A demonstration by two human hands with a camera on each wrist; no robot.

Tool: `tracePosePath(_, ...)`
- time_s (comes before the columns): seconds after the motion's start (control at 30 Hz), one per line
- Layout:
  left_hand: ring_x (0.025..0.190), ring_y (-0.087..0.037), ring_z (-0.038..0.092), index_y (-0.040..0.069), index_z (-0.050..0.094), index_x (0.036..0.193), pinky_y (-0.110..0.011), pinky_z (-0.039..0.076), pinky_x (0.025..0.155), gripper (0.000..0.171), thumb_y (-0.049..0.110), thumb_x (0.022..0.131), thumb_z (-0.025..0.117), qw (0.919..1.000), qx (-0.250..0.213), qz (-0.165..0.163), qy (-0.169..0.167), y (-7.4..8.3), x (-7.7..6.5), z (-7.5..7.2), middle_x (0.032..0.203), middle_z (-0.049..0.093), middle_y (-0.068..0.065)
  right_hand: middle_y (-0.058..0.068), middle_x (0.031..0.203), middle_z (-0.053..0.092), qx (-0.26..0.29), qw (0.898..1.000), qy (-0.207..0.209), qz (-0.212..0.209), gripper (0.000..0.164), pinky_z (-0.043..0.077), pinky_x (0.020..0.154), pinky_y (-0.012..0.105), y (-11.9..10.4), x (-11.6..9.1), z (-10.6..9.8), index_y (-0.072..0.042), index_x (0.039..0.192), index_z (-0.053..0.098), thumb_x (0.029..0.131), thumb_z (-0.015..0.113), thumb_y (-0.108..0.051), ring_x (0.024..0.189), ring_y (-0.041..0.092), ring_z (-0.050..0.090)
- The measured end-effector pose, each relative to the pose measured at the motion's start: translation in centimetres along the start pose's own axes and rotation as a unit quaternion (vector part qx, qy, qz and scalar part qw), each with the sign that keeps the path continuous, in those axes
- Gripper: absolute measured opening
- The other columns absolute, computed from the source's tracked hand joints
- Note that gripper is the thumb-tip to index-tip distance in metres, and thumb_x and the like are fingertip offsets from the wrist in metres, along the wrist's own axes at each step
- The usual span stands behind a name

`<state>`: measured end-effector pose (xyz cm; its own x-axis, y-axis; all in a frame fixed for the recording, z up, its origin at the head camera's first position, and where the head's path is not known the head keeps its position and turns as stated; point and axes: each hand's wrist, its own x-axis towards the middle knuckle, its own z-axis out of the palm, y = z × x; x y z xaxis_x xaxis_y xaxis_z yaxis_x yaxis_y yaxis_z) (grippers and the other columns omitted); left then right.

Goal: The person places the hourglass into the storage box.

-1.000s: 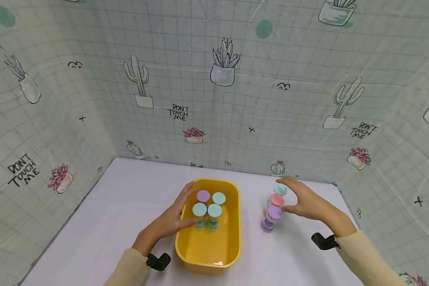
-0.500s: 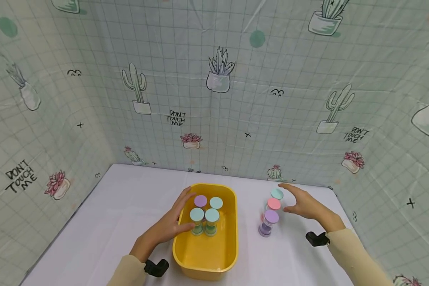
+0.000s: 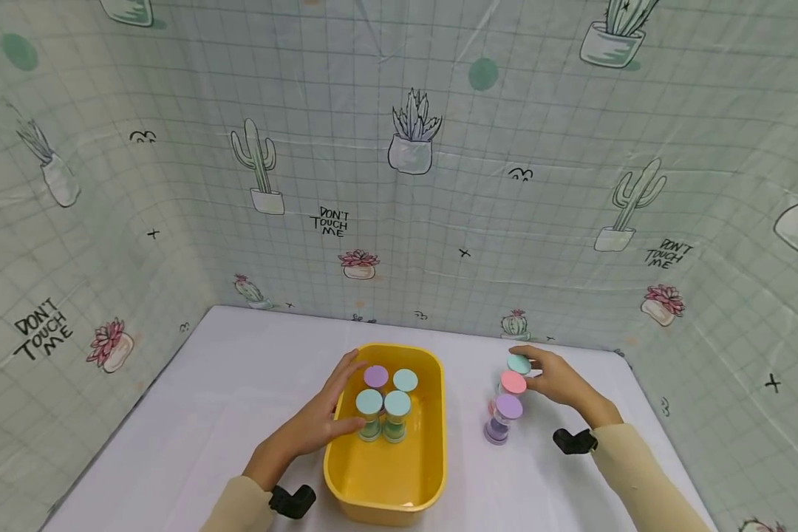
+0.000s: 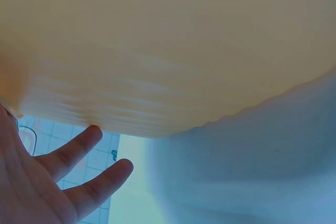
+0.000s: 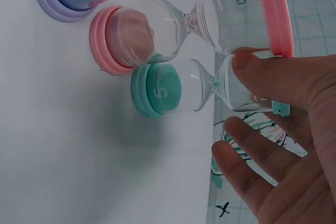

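My right hand [image 3: 561, 382] pinches the upper part of a green hourglass [image 5: 164, 88], thumb in front of the upper bulb and a finger behind it. Its base stands on the table in the right wrist view. Beside it are a pink hourglass [image 5: 131, 35] and a purple hourglass [image 3: 497, 428], lined up toward the person. My left hand [image 3: 312, 420] rests at the left side of a yellow bin [image 3: 389, 473], fingers extended and thumb over the rim. Inside stand several hourglasses: one with a purple cap [image 3: 375, 376], the others with teal caps [image 3: 397, 403].
A white cloth covers the table [image 3: 239, 384]. Cactus-print curtain [image 3: 346, 148] hangs behind it and along both sides. The bin's high wall [image 4: 173, 77] fills most of the left wrist view.
My right hand has moved left onto the green hourglass, and its thumb and fingers have closed on the upper part. My left hand stays at the bin. The head view has tilted slightly.
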<state>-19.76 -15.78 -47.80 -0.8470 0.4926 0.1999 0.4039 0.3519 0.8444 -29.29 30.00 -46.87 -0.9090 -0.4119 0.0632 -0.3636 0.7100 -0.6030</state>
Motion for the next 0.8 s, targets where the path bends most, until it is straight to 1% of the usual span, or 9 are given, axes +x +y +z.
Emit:
tracePosePath(0.1, 0.156, -0.052, 0.006, 0.011, 0.026, 0.162, -0.078, 0.032, 0.109, 0.081, 0.027, 0.095, 0.07, 1.0, -0.001, -0.002, -0.001, 0.1, 0.1, 0.0, 0.174, 0.0, -0.016, 0.032, 0.135, 0.061, 0.005, 1.0, 0.013, 0.012, 0.048, 0.061, 0.088, 0.05, -0.2, -0.2, 0.2, 0.006, 0.137, 0.058, 0.091, 0.072, -0.002, 0.114, 0.05, 0.067)
tracePosePath(0.23, 0.156, -0.052, 0.006, 0.01, 0.027, 0.162, -0.077, 0.033, 0.11, 0.082, 0.027, 0.094, 0.069, 1.0, 0.001, 0.0, -0.001, 0.1, 0.1, 0.0, 0.174, 0.0, -0.015, 0.031, 0.129, 0.064, 0.004, 0.999, 0.028, 0.027, 0.047, 0.062, 0.085, 0.048, -0.4, -0.7, 0.2, 0.008, 0.134, 0.06, 0.091, 0.073, -0.005, 0.11, 0.048, 0.069)
tracePosePath(0.33, 0.157, -0.051, 0.007, 0.01, 0.027, 0.162, -0.077, 0.034, 0.109, 0.082, 0.028, 0.093, 0.069, 1.0, 0.003, -0.001, -0.002, 0.1, 0.2, 0.0, 0.174, 0.0, -0.015, 0.029, 0.126, 0.066, 0.007, 0.999, 0.032, 0.04, 0.046, 0.062, 0.083, 0.045, -0.4, -1.4, 0.0, 0.007, 0.132, 0.061, 0.09, 0.074, -0.006, 0.109, 0.046, 0.069)
tracePosePath(0.43, 0.156, -0.051, 0.008, 0.01, 0.027, 0.162, -0.077, 0.034, 0.109, 0.083, 0.028, 0.093, 0.069, 1.0, 0.006, -0.004, -0.003, 0.2, 0.2, 0.0, 0.174, 0.0, -0.015, 0.028, 0.124, 0.066, 0.013, 0.998, 0.025, 0.05, 0.045, 0.062, 0.08, 0.041, -0.3, -2.3, -0.3, 0.006, 0.13, 0.062, 0.088, 0.076, -0.007, 0.107, 0.044, 0.07)
tracePosePath(0.53, 0.156, -0.051, 0.008, 0.012, 0.026, 0.162, -0.077, 0.034, 0.108, 0.083, 0.028, 0.093, 0.069, 0.9999, 0.008, -0.009, -0.004, 0.2, 0.2, 0.0, 0.174, 0.0, -0.014, 0.026, 0.121, 0.067, 0.014, 0.997, 0.019, 0.069, 0.045, 0.061, 0.076, 0.038, -0.4, -3.2, -0.6, 0.003, 0.128, 0.064, 0.086, 0.078, -0.008, 0.103, 0.041, 0.071)
tracePosePath(0.63, 0.157, -0.05, 0.008, 0.013, 0.027, 0.162, -0.078, 0.031, 0.11, 0.082, 0.026, 0.093, 0.069, 0.9999, 0.008, -0.01, 0.0, 0.2, 0.1, 0.0, 0.174, 0.001, -0.014, 0.025, 0.119, 0.067, 0.008, 0.997, 0.008, 0.079, 0.045, 0.061, 0.074, 0.039, -0.9, -4.2, -0.8, 0.003, 0.125, 0.064, 0.085, 0.08, -0.01, 0.099, 0.037, 0.072)
tracePosePath(0.8, 0.157, -0.05, 0.007, 0.012, 0.027, 0.162, -0.079, 0.028, 0.111, 0.081, 0.026, 0.094, 0.067, 1.0, 0.003, -0.004, 0.003, 0.2, 0.0, 0.1, 0.174, 0.001, -0.015, 0.024, 0.115, 0.068, 0.011, 0.994, 0.012, 0.105, 0.043, 0.061, 0.073, 0.04, -1.9, -6.2, -0.4, 0.004, 0.122, 0.064, 0.083, 0.081, -0.008, 0.096, 0.034, 0.073)
